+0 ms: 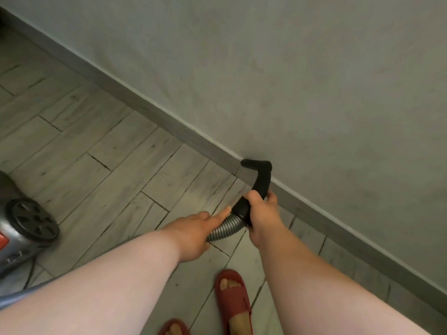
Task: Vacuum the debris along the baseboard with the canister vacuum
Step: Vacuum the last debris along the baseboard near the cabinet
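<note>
Flanking hose (223, 229): canister vacuum (23, 232) left, baseboard (169, 124) ahead, slippers (233, 299) below.

Black nozzle (260, 176), ribbed grey hose (226, 229)

This looks like a room in a home; the floor (116, 151) is laid with grey wood-look planks, a grey baseboard (169, 124) runs along a plain grey wall (314, 81); the person stands in red house slippers (233, 298); a household canister vacuum (21, 228) sits on the floor at the left.
</note>
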Demonstrator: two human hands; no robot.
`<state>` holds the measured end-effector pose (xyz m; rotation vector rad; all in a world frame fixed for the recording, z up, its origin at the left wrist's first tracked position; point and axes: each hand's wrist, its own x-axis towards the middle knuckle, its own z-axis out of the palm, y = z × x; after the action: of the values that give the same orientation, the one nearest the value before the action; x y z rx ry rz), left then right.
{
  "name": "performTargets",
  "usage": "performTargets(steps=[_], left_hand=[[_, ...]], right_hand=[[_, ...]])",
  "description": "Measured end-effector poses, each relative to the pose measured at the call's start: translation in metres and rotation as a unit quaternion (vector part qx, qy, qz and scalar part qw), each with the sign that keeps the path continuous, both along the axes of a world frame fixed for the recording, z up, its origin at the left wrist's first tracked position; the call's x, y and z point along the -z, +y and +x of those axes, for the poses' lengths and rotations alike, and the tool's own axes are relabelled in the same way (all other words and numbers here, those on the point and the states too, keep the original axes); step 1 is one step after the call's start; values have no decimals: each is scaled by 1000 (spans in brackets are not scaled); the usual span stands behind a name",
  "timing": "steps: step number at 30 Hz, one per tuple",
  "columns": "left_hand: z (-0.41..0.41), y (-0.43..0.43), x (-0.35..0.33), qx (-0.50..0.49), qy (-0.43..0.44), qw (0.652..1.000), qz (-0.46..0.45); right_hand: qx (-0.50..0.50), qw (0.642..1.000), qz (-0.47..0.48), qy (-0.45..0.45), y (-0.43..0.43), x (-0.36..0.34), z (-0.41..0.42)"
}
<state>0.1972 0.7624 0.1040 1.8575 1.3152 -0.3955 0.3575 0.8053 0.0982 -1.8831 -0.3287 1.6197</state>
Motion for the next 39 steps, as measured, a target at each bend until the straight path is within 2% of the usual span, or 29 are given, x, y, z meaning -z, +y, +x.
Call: performTargets(steps=[3, 8, 19, 24, 27, 34, 39], left_hand=[[7, 5, -3, 36, 16, 999, 14], [28, 13, -11, 70, 7, 997, 42], [78, 27, -7, 136, 12, 989, 59], [57, 28, 18, 154, 1, 987, 43], [30, 38, 33, 164, -7, 983, 75], [-38, 42, 67, 163, -44, 983, 77], [-56, 48, 94, 171, -48, 982, 70]], right_hand=[[55, 998, -30, 2, -5, -1, 13], [205, 977, -64, -12, -9, -3, 28], [348, 931, -87, -67, -20, -1, 71], [369, 924, -71, -71, -30, 14, 49], [394, 916, -48, -59, -28, 26, 23], [409, 909, -51, -68, -24, 50, -42], [407, 908, -65, -78, -20, 76, -59]])
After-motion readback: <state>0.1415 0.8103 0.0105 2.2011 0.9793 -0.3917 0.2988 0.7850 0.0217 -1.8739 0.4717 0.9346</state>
